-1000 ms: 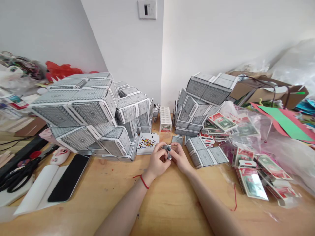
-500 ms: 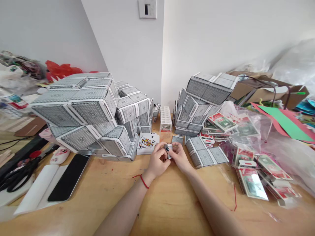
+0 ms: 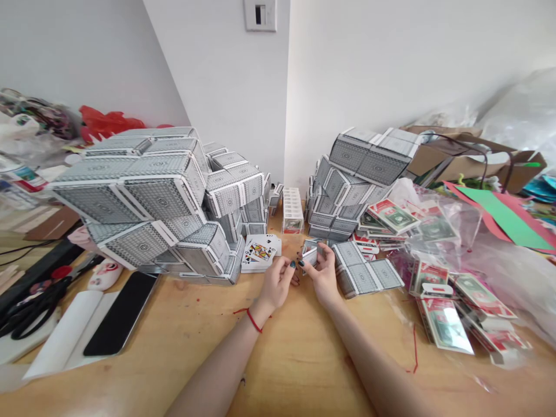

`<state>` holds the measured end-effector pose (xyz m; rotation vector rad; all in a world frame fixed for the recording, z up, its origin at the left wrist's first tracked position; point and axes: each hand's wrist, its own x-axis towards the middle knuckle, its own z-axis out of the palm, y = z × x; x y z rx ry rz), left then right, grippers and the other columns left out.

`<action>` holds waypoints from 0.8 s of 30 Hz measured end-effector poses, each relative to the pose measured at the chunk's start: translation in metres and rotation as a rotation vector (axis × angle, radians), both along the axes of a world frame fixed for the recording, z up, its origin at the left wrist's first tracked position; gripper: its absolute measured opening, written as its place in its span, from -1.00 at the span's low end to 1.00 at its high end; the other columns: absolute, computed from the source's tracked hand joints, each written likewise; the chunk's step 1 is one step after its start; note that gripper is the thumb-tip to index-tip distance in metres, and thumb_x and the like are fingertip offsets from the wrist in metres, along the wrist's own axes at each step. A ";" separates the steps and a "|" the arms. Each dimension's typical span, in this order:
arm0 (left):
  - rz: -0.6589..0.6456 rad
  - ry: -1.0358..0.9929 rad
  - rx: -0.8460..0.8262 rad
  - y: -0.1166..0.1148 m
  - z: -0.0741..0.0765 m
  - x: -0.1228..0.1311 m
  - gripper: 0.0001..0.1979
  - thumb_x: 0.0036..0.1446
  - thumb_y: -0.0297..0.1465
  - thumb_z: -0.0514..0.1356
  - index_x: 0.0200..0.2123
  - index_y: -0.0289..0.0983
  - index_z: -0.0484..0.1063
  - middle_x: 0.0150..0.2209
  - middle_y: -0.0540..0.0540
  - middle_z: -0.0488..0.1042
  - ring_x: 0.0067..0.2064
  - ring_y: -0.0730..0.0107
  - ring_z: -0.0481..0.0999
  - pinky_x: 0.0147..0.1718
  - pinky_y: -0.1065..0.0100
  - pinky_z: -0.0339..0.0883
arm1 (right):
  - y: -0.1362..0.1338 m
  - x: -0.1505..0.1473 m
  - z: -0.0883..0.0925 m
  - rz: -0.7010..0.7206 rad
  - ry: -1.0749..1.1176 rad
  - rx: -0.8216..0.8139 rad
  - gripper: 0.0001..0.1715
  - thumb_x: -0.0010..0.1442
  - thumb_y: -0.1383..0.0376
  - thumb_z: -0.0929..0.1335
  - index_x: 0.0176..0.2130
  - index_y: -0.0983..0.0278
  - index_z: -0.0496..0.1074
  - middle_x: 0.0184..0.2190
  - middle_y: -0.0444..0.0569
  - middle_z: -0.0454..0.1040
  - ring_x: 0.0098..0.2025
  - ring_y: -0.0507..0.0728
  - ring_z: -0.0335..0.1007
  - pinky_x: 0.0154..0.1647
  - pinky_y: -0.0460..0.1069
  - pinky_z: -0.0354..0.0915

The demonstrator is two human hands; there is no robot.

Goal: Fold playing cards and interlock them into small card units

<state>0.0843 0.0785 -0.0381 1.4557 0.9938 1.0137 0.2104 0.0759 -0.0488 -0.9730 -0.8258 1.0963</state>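
My right hand [image 3: 325,277] grips a small grey patterned card box [image 3: 310,255] just above the wooden table [image 3: 286,359]. My left hand [image 3: 278,284], with a red string on its wrist, sits close beside it. Its fingers are curled in a pinch a little left of the box, and what they hold, if anything, is too small to see. A fanned deck of playing cards [image 3: 259,252] lies face up just left of my hands. Flattened grey card boxes [image 3: 367,273] lie to the right of my right hand.
A big stack of grey card boxes [image 3: 147,197] stands at the left and a second stack [image 3: 356,174] at the back right. Red-green packets in plastic [image 3: 443,301] lie on the right. A black phone [image 3: 119,315], white paper and scissors [image 3: 30,310] are at the left.
My hands have parted slightly and moved forward. The small box now sits in my right hand alone, lifted a little to the right; my left hand has come off it.
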 end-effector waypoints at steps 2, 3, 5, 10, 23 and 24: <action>-0.025 -0.098 -0.169 0.004 -0.003 0.001 -0.78 0.10 -0.22 -0.04 -0.39 -0.26 0.19 -0.53 0.01 0.31 -0.54 0.44 0.39 -0.54 0.33 0.35 | 0.000 0.000 -0.001 0.001 -0.017 0.030 -0.22 -0.19 0.31 0.46 -0.04 0.14 0.04 -0.19 -0.02 0.36 -0.20 0.12 0.34 -0.18 0.03 0.25; -0.040 -0.145 -0.244 0.006 -0.004 0.002 -0.75 0.09 -0.18 -0.04 -0.39 -0.26 0.20 -0.55 0.02 0.31 -0.56 0.44 0.38 -0.55 0.33 0.35 | 0.000 0.000 -0.001 0.019 -0.028 0.043 -0.20 -0.20 0.31 0.46 -0.04 0.14 0.04 -0.17 -0.02 0.34 -0.20 0.12 0.34 -0.17 0.03 0.25; -0.079 -0.224 -0.369 0.009 -0.004 0.001 -0.72 0.06 -0.14 0.00 -0.38 -0.26 0.21 -0.53 0.03 0.33 -0.55 0.44 0.39 -0.54 0.31 0.36 | -0.001 -0.001 0.000 0.082 -0.058 0.062 -0.17 -0.22 0.32 0.47 -0.03 0.12 0.04 -0.14 -0.01 0.32 -0.19 0.13 0.33 -0.16 0.04 0.25; -0.175 -0.335 -0.505 0.016 0.003 -0.008 -0.76 -0.06 -0.25 0.18 -0.43 -0.30 0.24 -0.46 0.04 0.32 -0.40 0.45 0.41 -0.36 0.28 0.37 | -0.003 -0.002 0.000 0.152 -0.155 0.089 -0.14 -0.26 0.32 0.49 -0.01 0.13 0.08 -0.13 -0.02 0.30 -0.12 0.16 0.28 -0.07 0.07 0.22; -0.005 -0.356 -0.336 0.020 -0.008 -0.005 -0.74 -0.17 -0.35 0.28 -0.43 -0.32 0.29 -0.44 0.04 0.34 -0.38 0.55 0.36 -0.30 0.44 0.25 | 0.003 0.002 -0.006 0.149 0.013 -0.070 -0.23 -0.33 0.36 0.50 -0.09 0.18 0.24 -0.21 -0.05 0.37 -0.16 0.14 0.33 -0.09 0.09 0.25; 0.009 -0.360 -0.328 0.020 -0.008 -0.004 -0.74 -0.18 -0.36 0.28 -0.43 -0.32 0.29 -0.43 0.03 0.35 -0.37 0.54 0.37 -0.28 0.42 0.25 | 0.003 0.003 -0.004 0.174 0.026 -0.084 -0.27 -0.30 0.34 0.49 -0.09 0.20 0.26 -0.20 -0.03 0.38 -0.15 0.15 0.33 -0.08 0.10 0.24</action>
